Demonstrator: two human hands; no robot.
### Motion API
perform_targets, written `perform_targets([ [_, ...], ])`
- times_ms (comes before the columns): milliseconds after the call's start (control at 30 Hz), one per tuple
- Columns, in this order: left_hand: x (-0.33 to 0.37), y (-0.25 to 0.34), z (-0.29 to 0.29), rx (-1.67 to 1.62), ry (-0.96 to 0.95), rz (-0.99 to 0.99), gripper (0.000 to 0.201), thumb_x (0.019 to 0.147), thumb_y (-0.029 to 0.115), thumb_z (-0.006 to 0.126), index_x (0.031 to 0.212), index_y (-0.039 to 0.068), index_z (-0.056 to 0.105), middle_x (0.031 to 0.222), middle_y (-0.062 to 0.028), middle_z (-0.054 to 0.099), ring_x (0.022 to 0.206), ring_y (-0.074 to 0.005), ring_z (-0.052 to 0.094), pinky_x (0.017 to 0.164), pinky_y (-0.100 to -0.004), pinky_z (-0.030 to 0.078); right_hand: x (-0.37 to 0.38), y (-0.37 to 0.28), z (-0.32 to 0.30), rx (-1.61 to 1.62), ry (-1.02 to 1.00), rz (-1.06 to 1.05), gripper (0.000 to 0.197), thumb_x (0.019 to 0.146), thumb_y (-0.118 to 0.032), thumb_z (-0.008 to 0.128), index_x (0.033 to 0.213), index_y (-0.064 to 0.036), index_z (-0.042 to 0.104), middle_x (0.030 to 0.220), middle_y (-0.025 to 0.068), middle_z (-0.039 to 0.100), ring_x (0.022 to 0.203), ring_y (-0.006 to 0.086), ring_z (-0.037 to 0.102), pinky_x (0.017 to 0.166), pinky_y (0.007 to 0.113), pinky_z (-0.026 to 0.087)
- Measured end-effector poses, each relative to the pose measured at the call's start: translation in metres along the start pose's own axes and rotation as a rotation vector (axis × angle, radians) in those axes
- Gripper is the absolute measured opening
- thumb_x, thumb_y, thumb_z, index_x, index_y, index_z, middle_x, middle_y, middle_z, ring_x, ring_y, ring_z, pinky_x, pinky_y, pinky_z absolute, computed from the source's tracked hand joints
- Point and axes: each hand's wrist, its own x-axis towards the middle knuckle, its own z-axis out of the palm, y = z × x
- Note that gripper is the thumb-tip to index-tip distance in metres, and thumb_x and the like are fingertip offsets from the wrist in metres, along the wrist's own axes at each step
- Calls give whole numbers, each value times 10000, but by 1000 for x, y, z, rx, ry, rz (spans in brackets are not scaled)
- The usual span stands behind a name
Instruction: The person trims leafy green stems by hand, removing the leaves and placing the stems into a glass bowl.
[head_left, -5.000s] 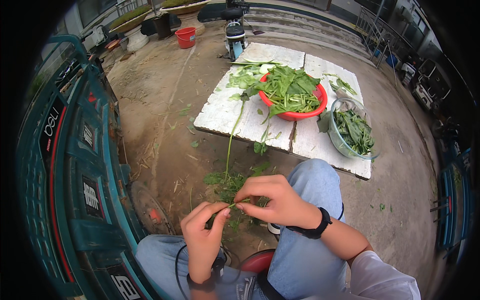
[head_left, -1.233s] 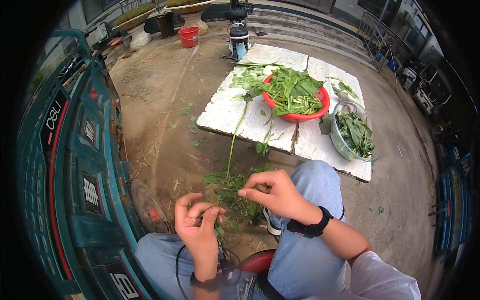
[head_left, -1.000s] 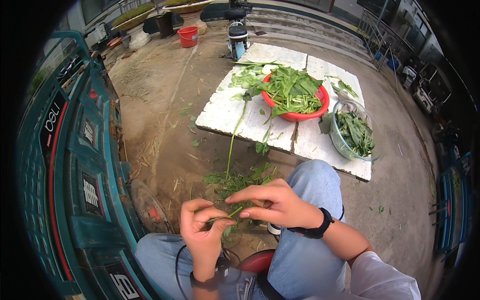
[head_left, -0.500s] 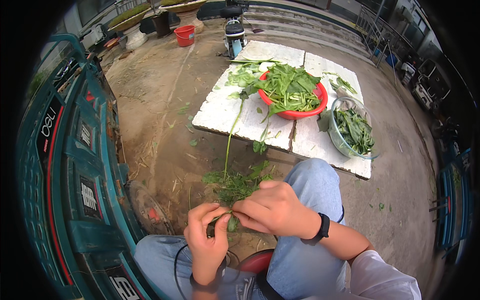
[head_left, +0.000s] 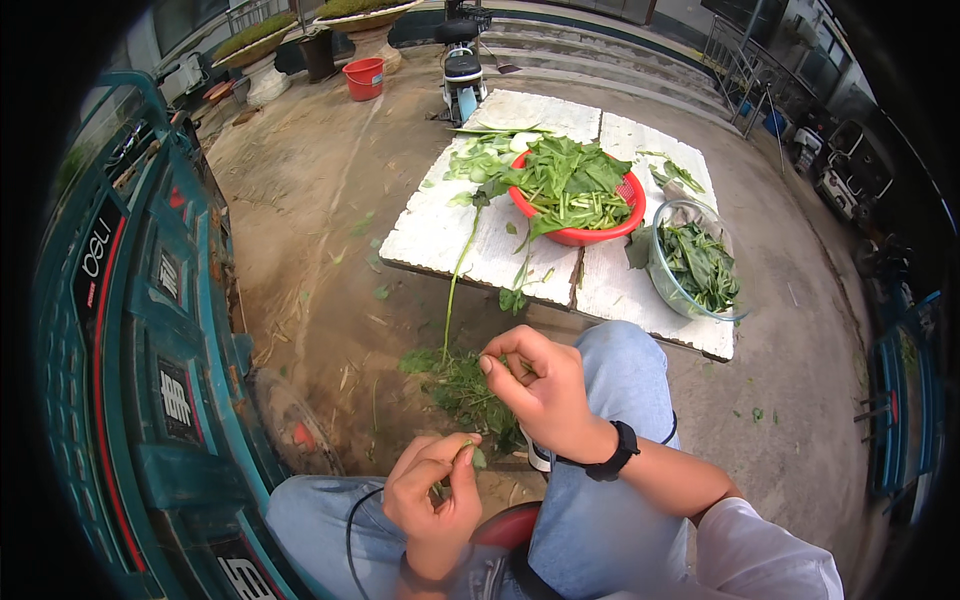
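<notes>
The left hand (head_left: pixel 435 500) pinches a small green piece (head_left: pixel 478 457) between thumb and forefinger, low in front of the person's knees. The right hand (head_left: pixel 540 390) is raised just beside it, apart from the piece, with its fingers bent inward; I cannot tell whether they grip anything. Beyond the knees, a white tabletop (head_left: pixel 430 235) carries two containers. The red basket (head_left: pixel 575 238) is heaped above its rim with broad green leaves (head_left: pixel 575 165) and cut stems. To its right, the clear bowl (head_left: pixel 672 290) holds darker leaves (head_left: pixel 702 265), visible through the wall. A red bucket (head_left: pixel 363 82) stands on the ground farther back; I cannot make out its contents. The pile of greens (head_left: pixel 465 390) on the ground is partly hidden by the right hand. The lower edge of the view cuts off the left forearm, and the palm side of the right hand is mostly concealed.
</notes>
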Motion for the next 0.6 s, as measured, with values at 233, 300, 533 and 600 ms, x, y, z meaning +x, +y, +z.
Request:
perform_targets([
  [233, 0, -1, 1, -74, 0, -119, 279, 940, -29, 585, 1126, 41, 388, 889, -159, 689, 886, -229, 613, 814, -331, 498, 17, 14, -18, 1198, -280, 438, 124, 1019, -162, 519, 979, -51, 555, 617, -68, 281, 529, 63, 248, 523, 248, 236],
  [300, 3, -5, 0, -86, 20, -134, 307, 952, 13, 594, 1190, 26, 401, 917, -131, 690, 938, -203, 589, 870, -319, 470, 14, 19, -17, 1351, -361, 521, 140, 1027, -187, 485, 951, -74, 517, 649, -54, 294, 561, 69, 273, 529, 243, 257],
  [533, 0, -5, 8, -61, 64, -182, 412, 943, 48, 624, 1277, 5, 387, 959, -108, 688, 1015, -208, 575, 963, -346, 425, -13, 24, 10, 1392, -588, 835, 223, 1026, -261, 412, 876, -99, 443, 848, -4, 441, 680, 95, 377, 539, 235, 327],
  [600, -4, -7, 9, -34, 43, -180, 435, 939, 41, 621, 1301, -3, 383, 956, -101, 687, 1035, -209, 569, 991, -353, 407, -23, 28, 17, 1154, -635, 820, 121, 1019, -201, 436, 982, -114, 511, 889, -28, 485, 710, 60, 434, 563, 223, 367],
])
